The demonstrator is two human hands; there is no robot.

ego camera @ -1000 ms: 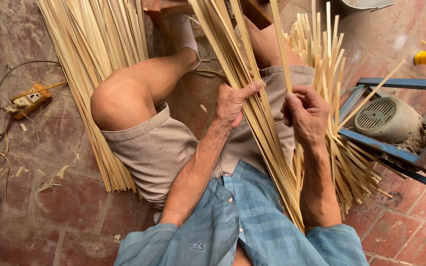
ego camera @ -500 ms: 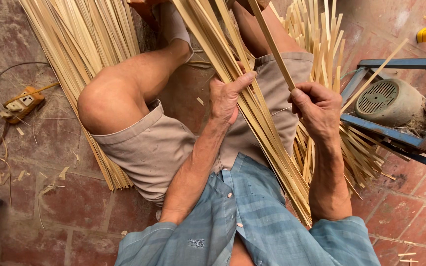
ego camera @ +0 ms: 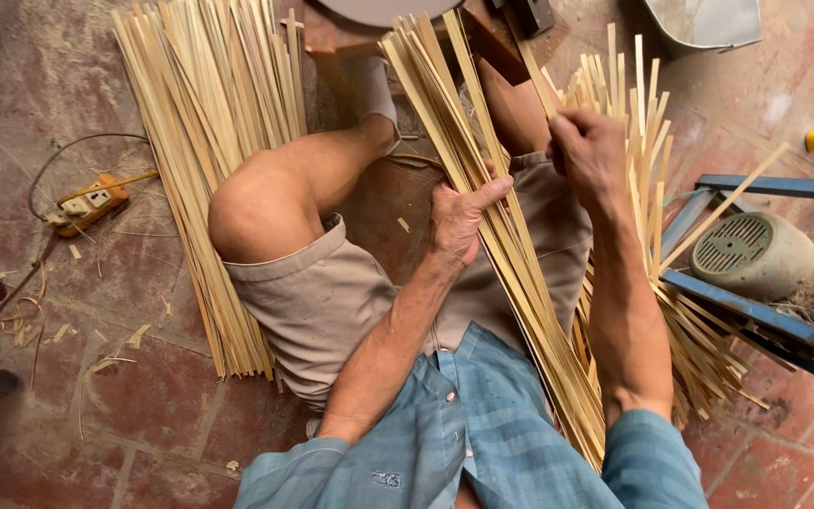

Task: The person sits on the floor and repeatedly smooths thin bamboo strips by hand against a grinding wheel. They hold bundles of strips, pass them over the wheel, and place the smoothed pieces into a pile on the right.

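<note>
We are wrapping our left hand (ego camera: 459,219) around the bundle of long bamboo strips (ego camera: 501,254) lying across our lap. Our right hand (ego camera: 591,151) is pinching one thin strip (ego camera: 531,77) near its top end. The strips are looking light, stiff and a bit bendy, with sharp edges, so we are gripping the bundle at its middle. More strips are lying in a flat pile (ego camera: 204,151) on the floor beside our knee.
</note>
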